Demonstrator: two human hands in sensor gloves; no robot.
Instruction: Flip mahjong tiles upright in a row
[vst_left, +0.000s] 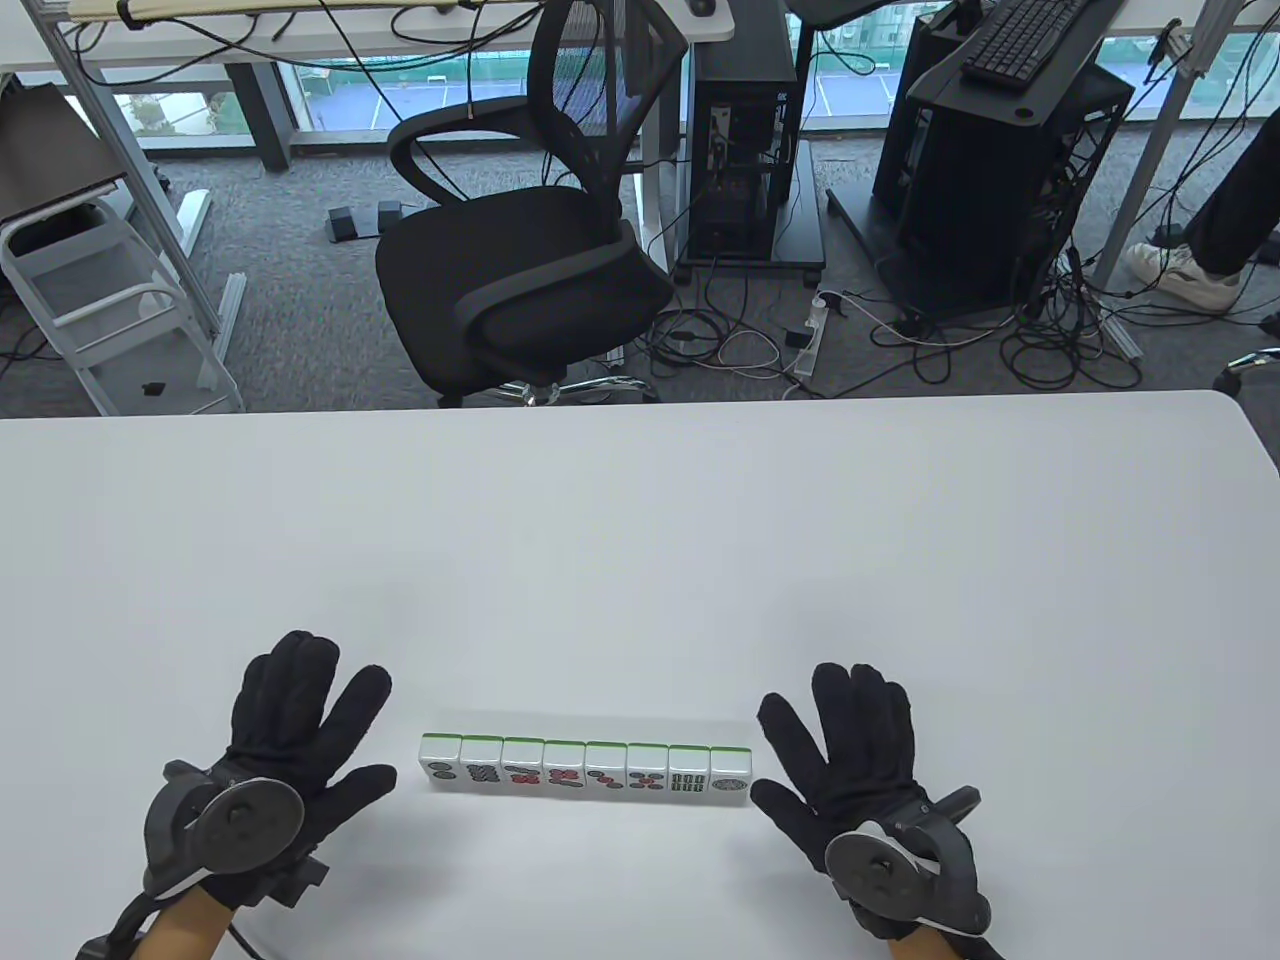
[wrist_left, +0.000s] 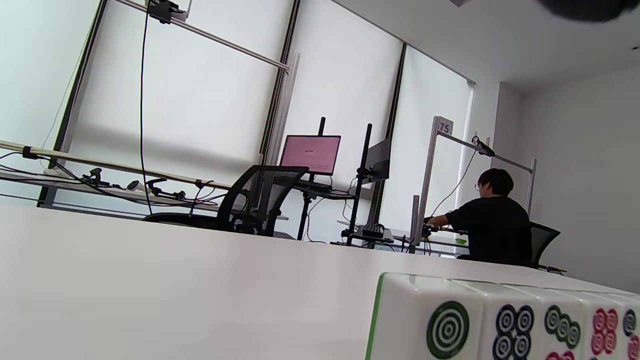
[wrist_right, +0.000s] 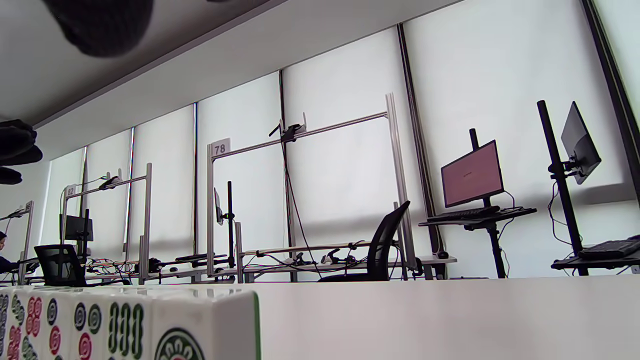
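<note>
A row of several mahjong tiles (vst_left: 585, 766) stands upright on the white table (vst_left: 640, 520), side by side, faces toward me, green backs away. The row also shows in the left wrist view (wrist_left: 505, 320) and in the right wrist view (wrist_right: 125, 322). My left hand (vst_left: 300, 730) rests flat on the table left of the row, fingers spread, holding nothing, a gap from the leftmost tile. My right hand (vst_left: 840, 745) rests flat just right of the row, fingers spread, holding nothing, its thumb near the rightmost tile.
A black office chair (vst_left: 520, 230) stands beyond the table's far edge, with computer towers (vst_left: 1000, 170) and cables on the floor behind. The table's right edge curves at the far right corner (vst_left: 1240, 420).
</note>
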